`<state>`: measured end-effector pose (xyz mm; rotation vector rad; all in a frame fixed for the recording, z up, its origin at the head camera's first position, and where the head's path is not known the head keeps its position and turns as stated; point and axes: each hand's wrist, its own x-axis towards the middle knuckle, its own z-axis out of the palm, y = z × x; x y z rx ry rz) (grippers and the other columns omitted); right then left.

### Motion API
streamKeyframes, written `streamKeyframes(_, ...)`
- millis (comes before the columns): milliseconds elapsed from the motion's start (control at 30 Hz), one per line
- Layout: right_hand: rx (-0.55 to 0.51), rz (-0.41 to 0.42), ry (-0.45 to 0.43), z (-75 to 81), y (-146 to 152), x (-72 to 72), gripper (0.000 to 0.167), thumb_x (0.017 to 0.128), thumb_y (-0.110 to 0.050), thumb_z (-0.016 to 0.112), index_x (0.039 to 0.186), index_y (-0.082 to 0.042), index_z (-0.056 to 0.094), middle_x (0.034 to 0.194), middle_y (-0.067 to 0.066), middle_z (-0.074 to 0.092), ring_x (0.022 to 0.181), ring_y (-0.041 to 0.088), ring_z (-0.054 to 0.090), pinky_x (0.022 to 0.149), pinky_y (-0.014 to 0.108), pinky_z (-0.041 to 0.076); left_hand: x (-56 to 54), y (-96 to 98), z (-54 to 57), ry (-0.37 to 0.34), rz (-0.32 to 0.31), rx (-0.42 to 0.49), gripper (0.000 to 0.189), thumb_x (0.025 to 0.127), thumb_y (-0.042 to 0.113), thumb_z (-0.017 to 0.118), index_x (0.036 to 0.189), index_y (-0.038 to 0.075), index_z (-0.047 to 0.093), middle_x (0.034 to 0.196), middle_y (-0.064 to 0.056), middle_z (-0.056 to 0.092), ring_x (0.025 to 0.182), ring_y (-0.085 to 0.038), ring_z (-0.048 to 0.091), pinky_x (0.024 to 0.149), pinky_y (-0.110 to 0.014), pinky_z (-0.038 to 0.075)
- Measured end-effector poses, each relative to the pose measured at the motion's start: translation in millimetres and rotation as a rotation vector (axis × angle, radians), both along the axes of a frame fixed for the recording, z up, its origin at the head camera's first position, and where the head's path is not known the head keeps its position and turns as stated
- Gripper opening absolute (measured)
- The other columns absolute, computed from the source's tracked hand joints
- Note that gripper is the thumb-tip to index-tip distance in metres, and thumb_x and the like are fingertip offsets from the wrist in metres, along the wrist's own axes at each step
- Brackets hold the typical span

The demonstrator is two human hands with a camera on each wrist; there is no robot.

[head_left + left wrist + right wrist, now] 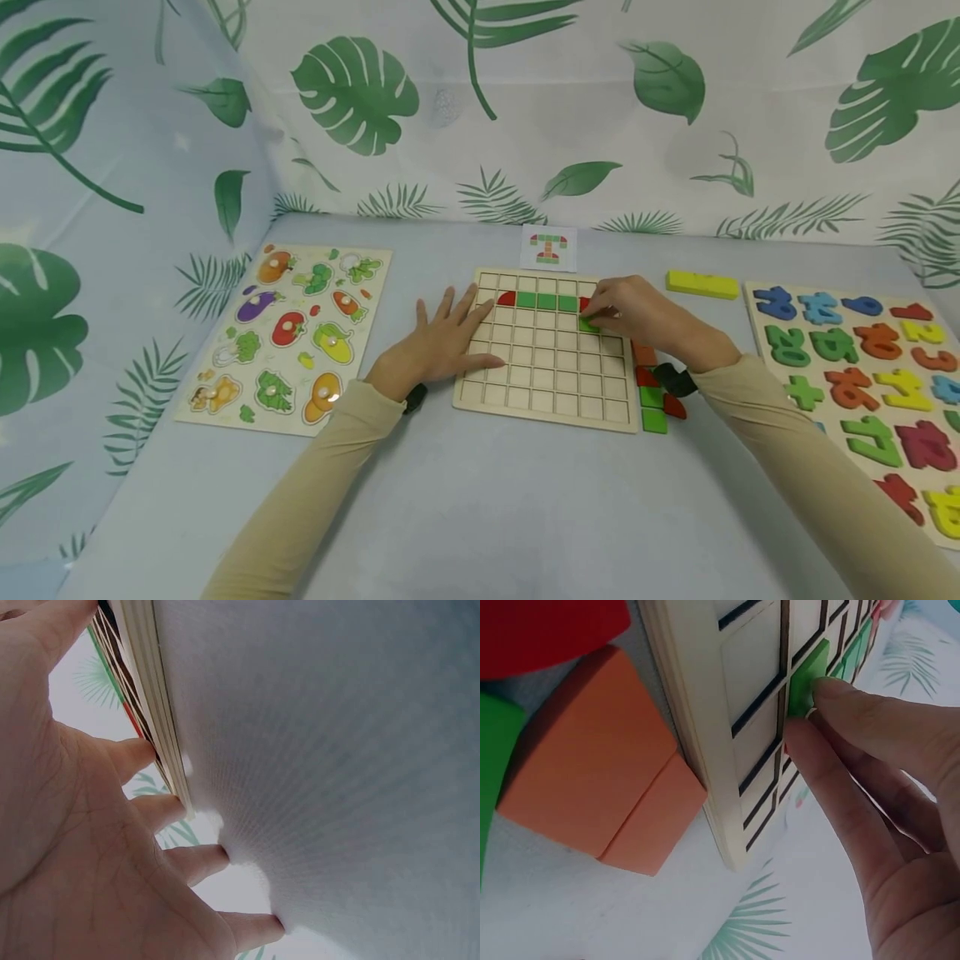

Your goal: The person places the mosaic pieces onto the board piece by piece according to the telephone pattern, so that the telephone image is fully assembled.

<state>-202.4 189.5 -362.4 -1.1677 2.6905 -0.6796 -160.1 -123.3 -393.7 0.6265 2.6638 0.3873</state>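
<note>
A wooden grid board (536, 358) lies on the table in the head view. Thumb and fingers of my right hand (637, 308) pinch a green square block (808, 679) at the board's upper right, just below a red rounded piece (584, 305). Those fingers partly hide both pieces. Along the same row sit several green squares (547, 302), with another red rounded piece (507, 297) at the left end. My left hand (435, 346) rests with spread fingers over the board's left edge, its thumb lying across the grid.
Beside the board's right edge lie loose blocks: orange (592, 765), red (675, 407) and green (654, 421). A picture card (549, 248) stands behind the board. Farther right are a yellow bar (702, 284) and a number puzzle (847, 321); a vegetable puzzle (292, 423) lies left.
</note>
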Motion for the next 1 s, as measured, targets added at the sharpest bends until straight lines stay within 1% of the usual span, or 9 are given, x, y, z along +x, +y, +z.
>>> streamKeyframes(133, 0.009, 0.000, -0.003, -1.3, 1, 0.8, 0.014, 0.085, 0.011, 0.080, 0.099, 0.007, 0.080, 0.095, 0.012, 0.071, 0.087, 0.028, 0.073, 0.075, 0.038, 0.062, 0.4, -0.9, 0.3, 0.003, -0.001, 0.002, 0.096, 0.101, 0.067, 0.053, 0.171, 0.018, 0.008, 0.175, -0.012, -0.011, 0.158, -0.044, -0.012, 0.116, -0.077, -0.006)
streamKeyframes(267, 0.025, -0.022, -0.027, 0.2, 3, 4.2, 0.016, 0.087, 0.008, 0.079, 0.103, 0.006, 0.080, 0.097, 0.010, 0.072, 0.088, 0.025, 0.072, 0.076, 0.039, 0.061, 0.5, -1.2, 0.0, 0.000, -0.001, 0.002, 0.096, 0.101, 0.067, 0.052, 0.171, 0.019, 0.007, 0.175, -0.012, -0.012, 0.158, -0.043, -0.012, 0.116, -0.077, -0.007)
streamKeyframes(333, 0.031, -0.040, -0.052, 2.3, 5, 6.4, 0.019, 0.090, 0.005, 0.078, 0.109, 0.004, 0.080, 0.102, 0.010, 0.073, 0.092, 0.026, 0.071, 0.080, 0.041, 0.061, 0.1, -1.0, -0.5, -0.001, -0.001, 0.000, 0.096, 0.101, 0.067, 0.052, 0.171, 0.019, 0.007, 0.175, -0.012, -0.012, 0.158, -0.043, -0.012, 0.116, -0.077, -0.007)
streamKeyframes(500, 0.033, -0.070, -0.085, 9.4, 21, 11.2, 0.028, 0.095, -0.004, 0.076, 0.123, 0.001, 0.075, 0.120, 0.013, 0.071, 0.108, 0.032, 0.068, 0.091, 0.052, 0.057, -0.8, -0.5, -0.2, -0.003, 0.001, 0.002, 0.096, 0.101, 0.067, 0.052, 0.171, 0.019, 0.007, 0.175, -0.012, -0.012, 0.158, -0.043, -0.012, 0.116, -0.077, -0.007)
streamKeyframes(600, 0.034, -0.096, -0.084, 11.9, 35, 14.1, 0.030, 0.095, -0.004, 0.076, 0.124, 0.001, 0.075, 0.121, 0.014, 0.070, 0.111, 0.034, 0.066, 0.092, 0.055, 0.056, -0.9, -0.8, 0.1, -0.005, 0.003, 0.009, 0.096, 0.101, 0.066, 0.053, 0.171, 0.018, 0.007, 0.175, -0.013, -0.012, 0.158, -0.043, -0.012, 0.116, -0.077, -0.007)
streamKeyframes(700, 0.046, -0.121, -0.085, 10.8, 50, 18.7, 0.027, 0.094, -0.002, 0.077, 0.121, -0.001, 0.077, 0.115, 0.011, 0.070, 0.106, 0.031, 0.067, 0.088, 0.053, 0.058, -0.6, -0.9, 0.4, -0.009, 0.003, 0.010, 0.096, 0.101, 0.067, 0.053, 0.171, 0.018, 0.007, 0.175, -0.012, -0.012, 0.158, -0.044, -0.013, 0.116, -0.077, -0.007)
streamKeyframes(833, 0.057, -0.132, -0.056, 4.8, 72, 26.3, 0.022, 0.090, -0.002, 0.081, 0.111, -0.005, 0.080, 0.104, 0.001, 0.072, 0.091, 0.018, 0.064, 0.078, 0.038, 0.058, -0.6, -0.8, 1.3, -0.011, 0.002, 0.007, 0.096, 0.101, 0.067, 0.053, 0.171, 0.018, 0.007, 0.175, -0.012, -0.012, 0.158, -0.043, -0.013, 0.116, -0.077, -0.007)
streamKeyframes(900, 0.060, -0.127, -0.018, 1.9, 83, 30.0, 0.022, 0.086, -0.002, 0.084, 0.108, -0.008, 0.081, 0.100, -0.005, 0.072, 0.086, 0.013, 0.063, 0.075, 0.033, 0.057, -0.8, -0.8, 1.6, -0.010, 0.000, 0.003, 0.096, 0.101, 0.066, 0.052, 0.171, 0.018, 0.007, 0.175, -0.012, -0.012, 0.158, -0.043, -0.013, 0.116, -0.077, -0.007)
streamKeyframes(1000, 0.061, -0.117, 0.015, -0.4, 98, 35.0, 0.027, 0.081, -0.001, 0.089, 0.106, -0.009, 0.081, 0.098, -0.008, 0.073, 0.083, 0.013, 0.068, 0.073, 0.031, 0.059, -0.5, -0.6, 2.2, -0.006, -0.002, -0.003, 0.095, 0.102, 0.066, 0.052, 0.170, 0.018, 0.007, 0.175, -0.013, -0.012, 0.158, -0.044, -0.012, 0.116, -0.077, -0.006)
